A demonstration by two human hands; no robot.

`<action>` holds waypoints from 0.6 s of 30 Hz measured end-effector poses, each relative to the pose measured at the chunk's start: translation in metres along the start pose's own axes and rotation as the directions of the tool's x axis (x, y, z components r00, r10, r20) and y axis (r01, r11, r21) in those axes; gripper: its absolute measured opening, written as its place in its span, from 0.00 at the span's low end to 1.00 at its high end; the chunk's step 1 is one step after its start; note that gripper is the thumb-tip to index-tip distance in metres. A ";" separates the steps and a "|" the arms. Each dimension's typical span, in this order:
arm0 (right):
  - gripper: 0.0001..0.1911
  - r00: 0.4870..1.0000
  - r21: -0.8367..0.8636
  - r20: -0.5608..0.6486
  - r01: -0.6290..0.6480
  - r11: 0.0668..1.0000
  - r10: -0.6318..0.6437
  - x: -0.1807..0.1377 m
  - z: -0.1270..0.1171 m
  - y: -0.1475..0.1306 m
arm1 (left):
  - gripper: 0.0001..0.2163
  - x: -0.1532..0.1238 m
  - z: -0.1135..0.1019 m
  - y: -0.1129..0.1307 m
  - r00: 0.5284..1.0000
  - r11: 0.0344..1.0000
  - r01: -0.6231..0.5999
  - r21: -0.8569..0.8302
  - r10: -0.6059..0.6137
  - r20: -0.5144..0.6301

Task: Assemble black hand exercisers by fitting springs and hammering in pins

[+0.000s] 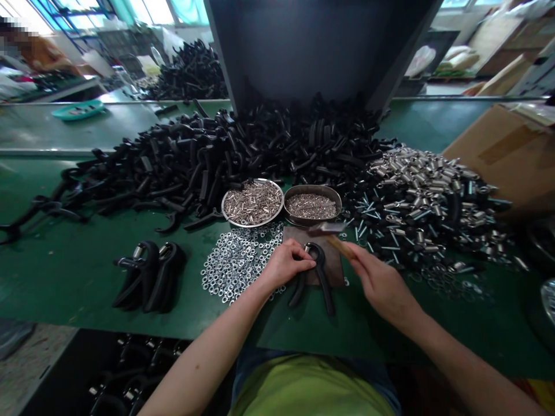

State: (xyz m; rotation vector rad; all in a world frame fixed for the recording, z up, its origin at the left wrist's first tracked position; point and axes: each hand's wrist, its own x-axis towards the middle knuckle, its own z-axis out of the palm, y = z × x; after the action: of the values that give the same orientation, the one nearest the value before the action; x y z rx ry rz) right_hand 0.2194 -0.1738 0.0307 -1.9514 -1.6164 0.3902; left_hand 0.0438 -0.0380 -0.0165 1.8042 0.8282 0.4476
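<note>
A black hand-grip part (315,276) lies on a small brown block (330,261) near the table's front edge. My left hand (284,261) is closed in a pinch on the top of this grip, holding it down. My right hand (376,276) is wrapped round the wooden handle of a small hammer (329,230), whose metal head hovers just above and behind the grip, blurred by motion.
Two metal bowls of small pins (252,202) and tiny parts (312,205) stand behind the block. Loose washers (236,260) lie left, springs (427,185) right, a big pile of black handles (208,156) behind. Finished grips (147,276) sit at left; a cardboard box (507,150) at right.
</note>
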 end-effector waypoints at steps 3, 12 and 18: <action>0.18 0.997 -0.083 0.078 0.002 0.997 0.005 0.001 0.002 0.003 | 0.03 0.000 0.001 -0.002 1.000 1.000 0.005 0.003 -0.005 -0.003; 0.21 0.999 -0.199 0.042 0.017 0.980 -0.009 -0.001 0.003 0.001 | 0.03 0.004 0.001 0.002 0.996 0.994 0.082 0.068 -0.083 0.014; 0.19 0.990 -0.156 0.103 -0.078 0.985 0.094 -0.002 0.006 0.014 | 0.05 0.000 0.005 0.005 0.999 0.983 0.037 0.177 -0.033 -0.030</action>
State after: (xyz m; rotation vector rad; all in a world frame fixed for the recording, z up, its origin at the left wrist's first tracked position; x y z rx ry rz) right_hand 0.2268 -0.1759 0.0180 -2.1534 -1.6773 0.4261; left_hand 0.0485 -0.0421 -0.0140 1.9478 0.9418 0.3855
